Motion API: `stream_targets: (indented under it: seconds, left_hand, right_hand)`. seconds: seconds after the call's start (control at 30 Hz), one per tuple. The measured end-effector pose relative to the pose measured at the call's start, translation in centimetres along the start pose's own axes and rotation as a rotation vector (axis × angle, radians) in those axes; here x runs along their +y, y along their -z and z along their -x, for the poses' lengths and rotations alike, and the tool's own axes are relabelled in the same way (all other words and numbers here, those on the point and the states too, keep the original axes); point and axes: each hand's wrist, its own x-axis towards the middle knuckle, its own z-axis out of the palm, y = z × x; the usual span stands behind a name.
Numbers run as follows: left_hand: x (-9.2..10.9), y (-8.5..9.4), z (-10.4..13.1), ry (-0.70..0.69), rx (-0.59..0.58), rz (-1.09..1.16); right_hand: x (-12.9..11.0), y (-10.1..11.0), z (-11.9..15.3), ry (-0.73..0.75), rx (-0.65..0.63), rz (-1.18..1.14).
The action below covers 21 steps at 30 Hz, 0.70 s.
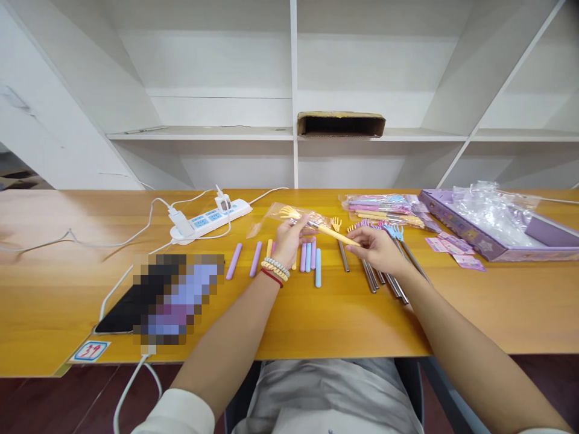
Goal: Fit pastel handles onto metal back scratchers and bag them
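A yellow back scratcher (332, 233) is held between my two hands above the table. Near its hand-shaped head, my left hand (291, 240) is closed around the shaft, with a clear plastic sleeve (270, 220) about the head. My right hand (376, 247) pinches the end of the yellow handle. Several purple, blue and yellow handle tubes (318, 267) lie beneath and beside my left hand. Under and around my right hand lie metal rods with coloured hand-shaped heads (394, 232), partly hidden by it. One yellow-headed rod (344, 253) rests between my hands.
Bagged back scratchers (384, 208) lie at the back right, beside a purple tray (502, 252) holding clear plastic bags. Small pink cards (456, 248) are nearby. A white power strip (212, 220) with cables and a pixelated device (181, 301) occupy the left. White shelving (203, 134) stands behind.
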Motion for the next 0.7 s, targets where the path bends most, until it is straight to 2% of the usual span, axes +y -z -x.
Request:
stream_targets:
  seconds: [0.23,0.47,0.7]
  left_hand:
    - [-1.6,-1.6,1.5,0.09,-0.214,-0.109]
    - [-0.2,-1.0,0.9,0.114,-0.106,0.018]
    - [-0.2,-0.8,1.1,0.184,-0.253,0.006]
  right_hand:
    - [-0.4,-1.3,0.3,0.044,-0.029,-0.041]
    - [-1.2,-0.6,0.4,0.026,-0.116,-0.324]
    - [-1.1,-0.5,0.1,-0.042,-0.029,-0.403]
